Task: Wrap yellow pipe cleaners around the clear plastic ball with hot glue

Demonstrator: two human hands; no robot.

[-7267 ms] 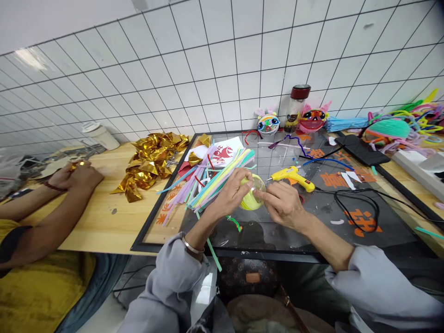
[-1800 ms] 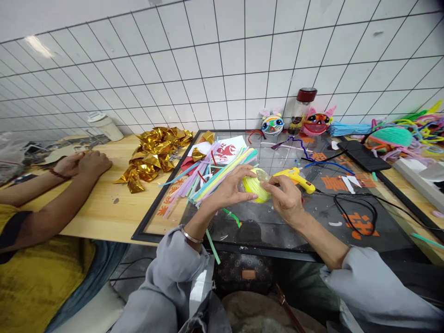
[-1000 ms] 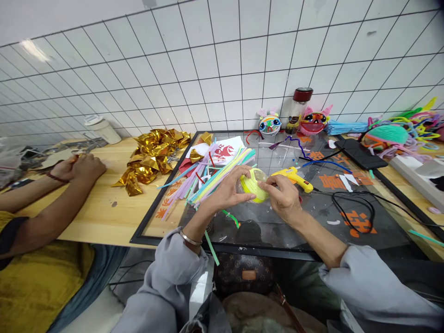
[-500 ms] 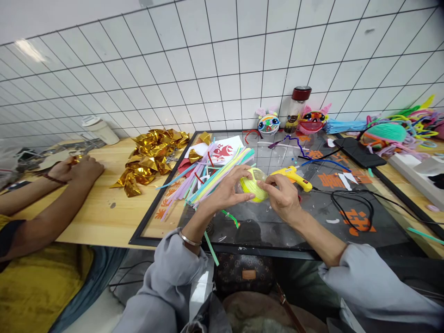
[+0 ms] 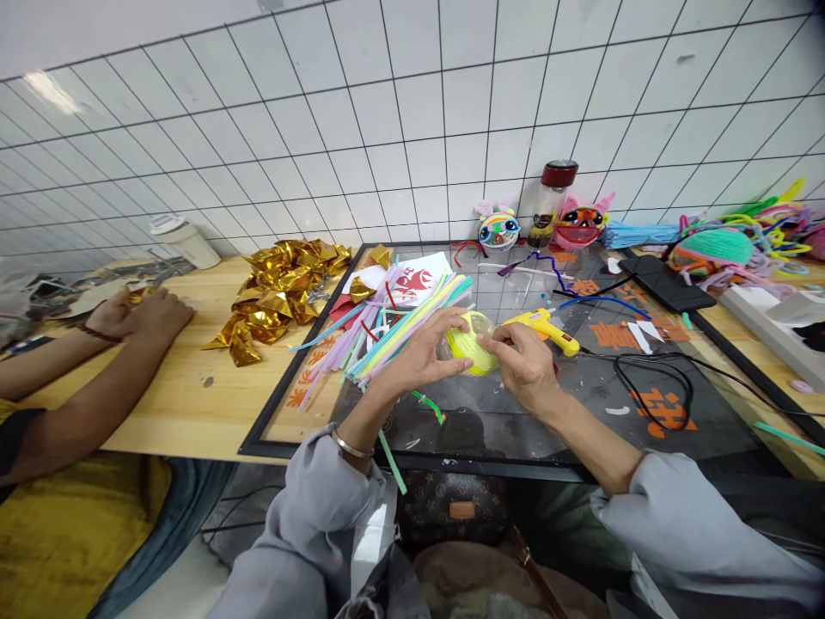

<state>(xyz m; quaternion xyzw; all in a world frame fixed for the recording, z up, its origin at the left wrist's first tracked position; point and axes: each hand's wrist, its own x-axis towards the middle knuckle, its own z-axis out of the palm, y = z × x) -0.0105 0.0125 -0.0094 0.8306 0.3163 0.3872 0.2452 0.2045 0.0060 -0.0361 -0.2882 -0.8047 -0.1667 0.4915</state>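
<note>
Holding, left fingers [image 5: 449, 320]: curved round the left side of the yellow ball [image 5: 477, 348], thumb lowest, clasping it.
Pinching, right fingers [image 5: 509, 334]: narrow, tips brought together at the ball's right edge; what lies between the tips is too small to tell.
Yellow ball: between both sets of fingers, above the dark panel [image 5: 547, 443]; clear rounded shell visible, yellow strands wound over it.
Glue gun [image 5: 547, 332]: yellow, lying just beyond and right of the right fingers, nozzle end toward them.
Black cord [image 5: 691, 408]: from the gun's handle, looped well to the right of the right fingers.
Pastel strips [image 5: 412, 327]: loose bundle, just left of and beyond the left fingers, partly behind that hand.
White card [image 5: 422, 279]: red print, beyond the left fingers, partly under the strips.
Green piece [image 5: 429, 406]: bent, nearer the wearer than the left fingers.
Decorated faces: white one [image 5: 498, 232] and pink one [image 5: 582, 228], both well beyond the fingers at the tiled wall; bottle [image 5: 546, 215] between them.
Phone [image 5: 670, 284]: dark, far right of the right fingers.
Gold foil [image 5: 284, 288]: heaped on the wooden surface [image 5: 212, 417], well left of the left fingers.
Co-worker's hands [image 5: 148, 318]: farther left, together.
</note>
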